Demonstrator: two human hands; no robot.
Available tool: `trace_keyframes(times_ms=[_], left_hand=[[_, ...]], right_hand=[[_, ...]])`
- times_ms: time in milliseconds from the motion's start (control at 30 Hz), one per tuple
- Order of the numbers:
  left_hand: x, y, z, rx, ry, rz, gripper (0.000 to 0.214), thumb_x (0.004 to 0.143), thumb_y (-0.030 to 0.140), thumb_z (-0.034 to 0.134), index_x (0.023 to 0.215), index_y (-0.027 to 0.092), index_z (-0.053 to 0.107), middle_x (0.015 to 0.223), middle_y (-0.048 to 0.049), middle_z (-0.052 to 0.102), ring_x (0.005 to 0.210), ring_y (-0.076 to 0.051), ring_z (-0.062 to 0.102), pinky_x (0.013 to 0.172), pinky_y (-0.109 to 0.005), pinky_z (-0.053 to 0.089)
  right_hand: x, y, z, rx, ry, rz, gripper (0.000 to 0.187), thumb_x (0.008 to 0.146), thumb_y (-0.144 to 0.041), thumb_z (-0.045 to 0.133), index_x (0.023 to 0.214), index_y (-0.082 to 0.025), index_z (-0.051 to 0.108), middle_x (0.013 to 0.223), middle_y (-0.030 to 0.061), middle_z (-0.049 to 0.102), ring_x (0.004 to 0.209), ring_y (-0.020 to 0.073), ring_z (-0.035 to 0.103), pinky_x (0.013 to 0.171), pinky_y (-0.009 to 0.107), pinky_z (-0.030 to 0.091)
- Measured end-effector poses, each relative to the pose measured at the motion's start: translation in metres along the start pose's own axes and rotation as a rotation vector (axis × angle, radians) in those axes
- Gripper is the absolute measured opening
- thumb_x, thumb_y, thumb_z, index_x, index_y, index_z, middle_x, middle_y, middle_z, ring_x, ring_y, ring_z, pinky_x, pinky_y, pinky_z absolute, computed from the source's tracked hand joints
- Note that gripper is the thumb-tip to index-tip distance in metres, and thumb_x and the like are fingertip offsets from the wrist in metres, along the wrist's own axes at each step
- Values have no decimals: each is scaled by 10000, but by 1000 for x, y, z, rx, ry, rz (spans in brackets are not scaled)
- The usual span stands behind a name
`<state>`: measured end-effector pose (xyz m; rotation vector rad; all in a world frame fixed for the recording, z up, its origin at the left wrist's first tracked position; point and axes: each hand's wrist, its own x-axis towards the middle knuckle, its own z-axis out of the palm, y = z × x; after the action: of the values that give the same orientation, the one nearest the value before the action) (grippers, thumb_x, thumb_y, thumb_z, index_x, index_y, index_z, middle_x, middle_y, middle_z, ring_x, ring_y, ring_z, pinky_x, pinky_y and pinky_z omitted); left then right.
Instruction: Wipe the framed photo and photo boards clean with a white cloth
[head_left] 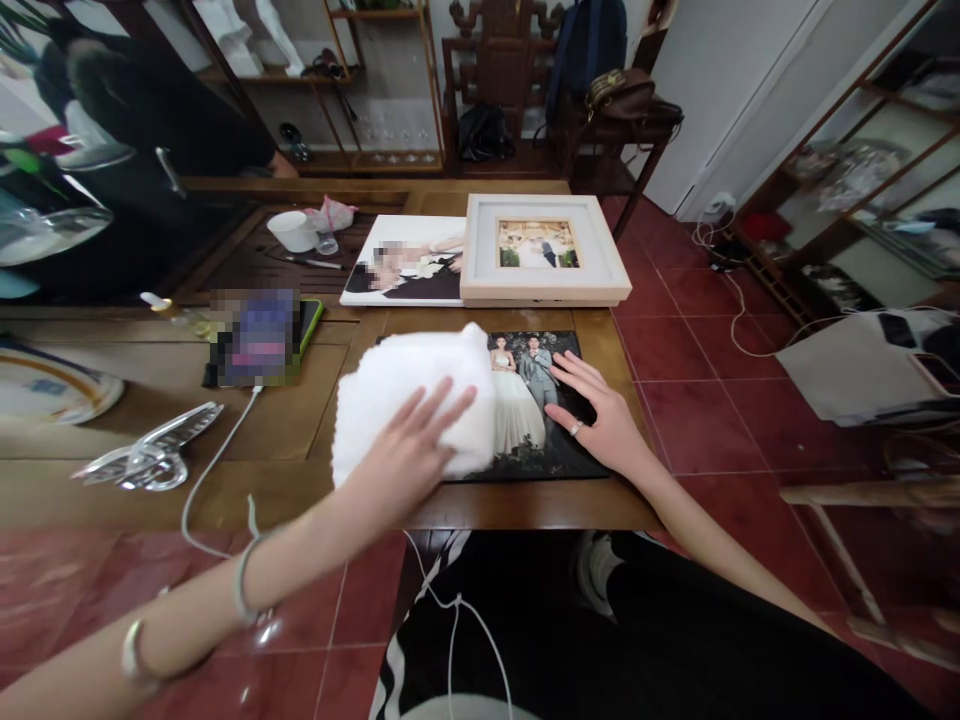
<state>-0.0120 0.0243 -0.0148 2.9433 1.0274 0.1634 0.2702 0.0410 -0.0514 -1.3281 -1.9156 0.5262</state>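
Note:
A folded white cloth (375, 390) lies over the left part of a dark wedding photo panel (517, 420) at the table's near edge. On top of the cloth rests my left hand (416, 440), fingers spread and pressing flat. My right hand (600, 415), with a ring on one finger, touches the right side of the panel, its fingers apart. A couple in a white dress and a grey suit shows between the cloth and my right hand. The panel's left part is hidden by the cloth.
Behind the panel lie a white-edged photo panel (405, 265) and a light wooden picture frame (544, 285). To the left are a phone (259, 340) on a white cable (217, 455), a silver butterfly-shaped object (154, 455), a plate (56, 390) and a white cup (292, 231).

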Motion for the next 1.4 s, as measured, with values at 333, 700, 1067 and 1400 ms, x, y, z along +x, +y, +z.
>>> trace_keyframes(times_ms=[333,700,1067,1400], left_hand=[[-19,28,-19,-168,-59,77,143,758,110,699,826,228,745,1538,-14,344,1409,-291,337,1168,-442,306],[59,-36,0,22,24,-58,234,870,120,560,1049,147,708,1552,-141,294,1432,-357,258,1120,-579,300],[-14,68,-8,-93,-8,150,79,763,193,728,688,197,703,1574,-44,272,1442,-325,246,1207,-468,161],[64,-23,-4,-28,-28,0,283,834,121,606,1099,172,692,1550,-96,316,1432,-337,268,1129,-550,296]], right_hand=[[0,0,0,-10,-5,-9,443,865,-370,625,1293,-262,590,1416,90,540,1387,257,405,1136,518,349],[0,1,0,4,-6,-9,453,863,-374,630,1304,-277,580,1423,80,533,1390,260,400,1131,534,351],[1,1,-1,-17,-16,-20,445,871,-367,618,1301,-258,581,1424,90,531,1391,254,399,1131,528,354],[0,1,-1,-13,-12,-12,442,865,-371,628,1283,-233,597,1411,114,541,1384,268,407,1130,524,352]])
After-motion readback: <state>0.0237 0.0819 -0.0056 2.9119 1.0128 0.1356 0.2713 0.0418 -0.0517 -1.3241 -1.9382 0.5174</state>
